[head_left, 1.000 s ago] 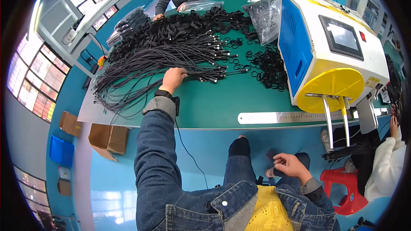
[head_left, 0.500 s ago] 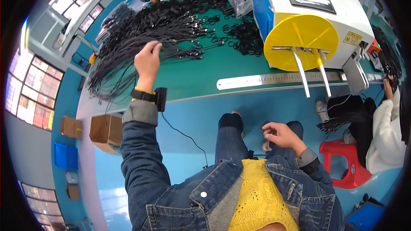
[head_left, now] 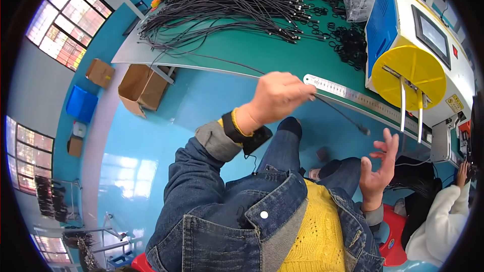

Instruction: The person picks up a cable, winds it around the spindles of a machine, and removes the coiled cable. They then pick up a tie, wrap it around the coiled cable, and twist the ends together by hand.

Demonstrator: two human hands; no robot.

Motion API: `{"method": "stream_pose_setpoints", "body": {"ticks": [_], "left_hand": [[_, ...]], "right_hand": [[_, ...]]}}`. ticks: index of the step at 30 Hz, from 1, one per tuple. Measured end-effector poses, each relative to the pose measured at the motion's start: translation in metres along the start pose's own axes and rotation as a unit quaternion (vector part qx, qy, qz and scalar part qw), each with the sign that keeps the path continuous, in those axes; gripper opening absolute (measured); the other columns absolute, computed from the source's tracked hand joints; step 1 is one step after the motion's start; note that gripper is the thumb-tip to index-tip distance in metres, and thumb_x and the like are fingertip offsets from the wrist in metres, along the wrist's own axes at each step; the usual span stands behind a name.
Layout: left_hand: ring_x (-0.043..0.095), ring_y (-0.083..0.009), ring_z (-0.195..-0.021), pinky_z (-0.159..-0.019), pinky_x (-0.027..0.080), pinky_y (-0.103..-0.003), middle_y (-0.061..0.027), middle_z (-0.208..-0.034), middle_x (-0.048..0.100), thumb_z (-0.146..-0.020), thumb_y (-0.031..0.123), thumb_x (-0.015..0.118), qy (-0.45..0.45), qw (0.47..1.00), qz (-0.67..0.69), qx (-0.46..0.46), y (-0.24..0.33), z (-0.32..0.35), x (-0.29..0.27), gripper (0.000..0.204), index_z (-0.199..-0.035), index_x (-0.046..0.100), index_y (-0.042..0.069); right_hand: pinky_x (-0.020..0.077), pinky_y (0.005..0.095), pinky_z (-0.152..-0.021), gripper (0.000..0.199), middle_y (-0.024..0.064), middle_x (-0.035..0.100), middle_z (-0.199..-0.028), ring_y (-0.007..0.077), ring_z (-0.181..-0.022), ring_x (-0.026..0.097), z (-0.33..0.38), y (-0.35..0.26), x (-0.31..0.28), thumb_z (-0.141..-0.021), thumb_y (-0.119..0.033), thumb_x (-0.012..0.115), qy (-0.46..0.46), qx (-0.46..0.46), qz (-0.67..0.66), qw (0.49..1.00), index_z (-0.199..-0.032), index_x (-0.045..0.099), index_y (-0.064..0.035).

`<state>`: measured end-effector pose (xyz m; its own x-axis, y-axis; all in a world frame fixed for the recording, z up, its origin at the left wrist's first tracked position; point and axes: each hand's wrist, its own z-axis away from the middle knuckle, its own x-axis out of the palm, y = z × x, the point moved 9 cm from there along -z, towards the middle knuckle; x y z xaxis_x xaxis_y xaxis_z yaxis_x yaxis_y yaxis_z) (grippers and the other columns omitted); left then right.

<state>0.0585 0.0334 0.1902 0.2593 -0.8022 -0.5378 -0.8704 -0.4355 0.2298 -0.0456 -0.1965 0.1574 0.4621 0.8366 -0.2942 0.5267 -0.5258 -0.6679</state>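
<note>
in the head view the left hand [head_left: 275, 95], a second ago flat on the cable pile [head_left: 237, 5] at the top of the frame, has now pulled back to mid-frame, its grip clenched on one black cable [head_left: 343, 116] trailing off the green table [head_left: 262, 53], while the right hand [head_left: 380, 168] waits with fingers spread at lower right.

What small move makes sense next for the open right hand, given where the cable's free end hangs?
Probably the right hand should rise a little and close on the black cable near its plug end. The left hand pinches that cable in front of the green table, the end dangles just above the spread right fingers, and nothing steadies it.
</note>
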Motion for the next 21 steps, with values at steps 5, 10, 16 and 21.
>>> {"method": "stream_pose_setpoints", "body": {"ticks": [5, 10, 16, 21], "left_hand": [[0.056, -0.0211, -0.056, -0.050, 0.042, -0.031, -0.0025, -0.062, 0.057, -0.067, 0.009, 0.070, -0.028, 0.996, 0.087, 0.010, 0.041, -0.012, 0.028, 0.017, -0.083, 0.065, 0.011], [0.055, -0.0230, -0.057, -0.051, 0.041, -0.031, -0.0038, -0.063, 0.057, -0.068, 0.008, 0.070, -0.095, 0.985, 0.144, 0.012, 0.083, -0.032, 0.062, 0.020, -0.087, 0.065, 0.011], [0.054, -0.0232, -0.058, -0.051, 0.041, -0.031, -0.0066, -0.066, 0.057, -0.072, 0.006, 0.067, -0.055, 0.973, 0.225, 0.015, 0.112, -0.073, 0.088, 0.020, -0.091, 0.065, 0.009], [0.054, -0.0141, -0.060, -0.053, 0.041, -0.024, -0.0071, -0.070, 0.059, -0.075, -0.001, 0.064, -0.032, 0.963, 0.261, -0.059, 0.100, -0.103, 0.113, 0.017, -0.092, 0.066, 0.002]], "right_hand": [[0.0459, 0.0281, -0.067, 0.033, 0.0128, 0.057, -0.098, 0.0216, -0.079, 0.055, 0.018, 0.012, -0.004, -0.082, -0.002, 0.060, -0.105, -0.053, 0.173, 0.978, -0.114, 0.054, 0.0016], [0.0466, 0.0301, -0.065, 0.023, 0.0140, 0.058, -0.089, 0.0246, -0.074, 0.056, 0.012, 0.001, -0.047, -0.081, 0.005, 0.057, -0.004, -0.052, 0.261, 0.964, -0.104, 0.060, 0.0032], [0.0480, 0.0315, -0.067, 0.024, 0.0132, 0.059, -0.083, 0.0258, -0.075, 0.058, -0.012, -0.032, -0.091, -0.074, 0.009, 0.061, 0.100, -0.140, 0.358, 0.918, -0.097, 0.063, 0.0030], [0.0493, 0.0326, -0.064, 0.024, 0.0121, 0.062, -0.084, 0.0270, -0.072, 0.060, -0.047, -0.006, -0.104, -0.070, 0.003, 0.067, 0.135, -0.150, 0.335, 0.920, -0.094, 0.063, -0.0013]]}}
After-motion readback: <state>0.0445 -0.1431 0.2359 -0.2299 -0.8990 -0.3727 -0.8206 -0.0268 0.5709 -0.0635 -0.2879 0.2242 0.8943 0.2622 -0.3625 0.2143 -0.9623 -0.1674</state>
